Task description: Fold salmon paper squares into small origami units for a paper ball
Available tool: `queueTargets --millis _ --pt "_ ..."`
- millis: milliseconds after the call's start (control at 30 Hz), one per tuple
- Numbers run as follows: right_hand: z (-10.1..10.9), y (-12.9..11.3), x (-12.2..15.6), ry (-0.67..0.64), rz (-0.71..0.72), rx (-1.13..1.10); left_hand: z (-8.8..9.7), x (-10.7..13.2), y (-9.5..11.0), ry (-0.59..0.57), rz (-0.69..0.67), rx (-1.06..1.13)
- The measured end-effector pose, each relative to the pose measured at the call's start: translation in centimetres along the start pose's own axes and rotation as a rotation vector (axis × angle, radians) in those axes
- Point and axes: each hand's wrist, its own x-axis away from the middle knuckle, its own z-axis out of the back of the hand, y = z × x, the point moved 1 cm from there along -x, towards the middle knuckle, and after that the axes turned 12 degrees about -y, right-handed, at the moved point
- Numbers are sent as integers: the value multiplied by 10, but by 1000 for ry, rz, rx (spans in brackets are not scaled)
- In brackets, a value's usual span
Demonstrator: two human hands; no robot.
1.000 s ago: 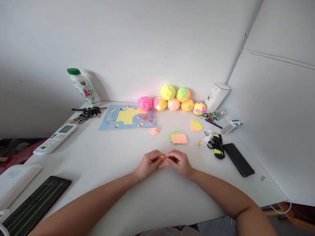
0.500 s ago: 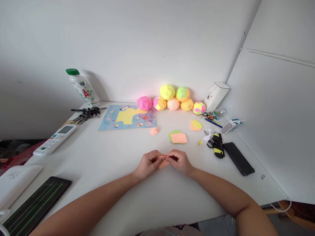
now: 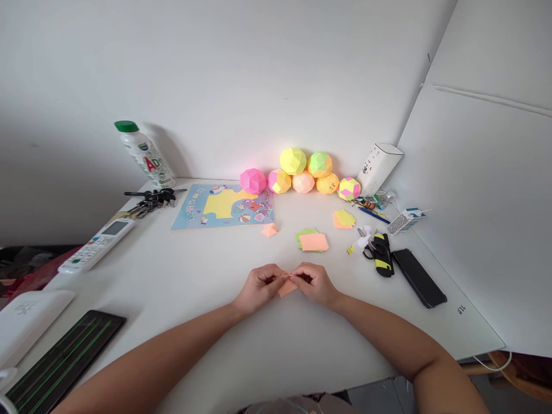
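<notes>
Just above the front of the white table, my left hand (image 3: 263, 287) and my right hand (image 3: 315, 284) meet fingertip to fingertip. Both pinch one orange sheet of paper (image 3: 287, 287), which is partly folded; the fingers hide much of it. Beyond my hands lies a stack of orange and green paper squares (image 3: 314, 242). A small folded orange paper piece (image 3: 269, 230) rests left of that stack. Yellow and orange paper squares (image 3: 344, 218) lie farther right. Along the wall sit several faceted paper balls (image 3: 293, 161) in pink, yellow, orange and green, two of them stacked on top.
On the right are a glue bottle (image 3: 359, 245), scissors with a black and yellow cutter (image 3: 382, 256), and a black phone (image 3: 419, 278). A blue printed board (image 3: 190, 213), keys (image 3: 153, 201), a white bottle (image 3: 145, 156), a remote (image 3: 97, 245) and a dark tablet (image 3: 64, 362) occupy the left.
My fingertips have shifted slightly on the orange paper, and its raised edge between them has tipped down. Both arms stay nearly in place; the other things have not moved.
</notes>
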Motion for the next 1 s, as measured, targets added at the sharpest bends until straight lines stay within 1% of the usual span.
queueTargets --millis 233,433,567,733,867,1000 --pt "-2 3 0 -21 30 35 0 0 -1 -25 20 66" --pt "-1 2 1 -44 32 12 1 0 -3 -31 5 51" --pt "0 0 2 -28 11 -37 1 0 -5 -41 -28 24" --pt "0 -2 2 -36 -32 -56 1 0 -4 -54 -17 49" --pt "1 -1 2 -56 -35 -58 1 1 -1 -97 1 41" --pt "1 -2 3 -59 -7 -31 1 2 4 -139 38 47"
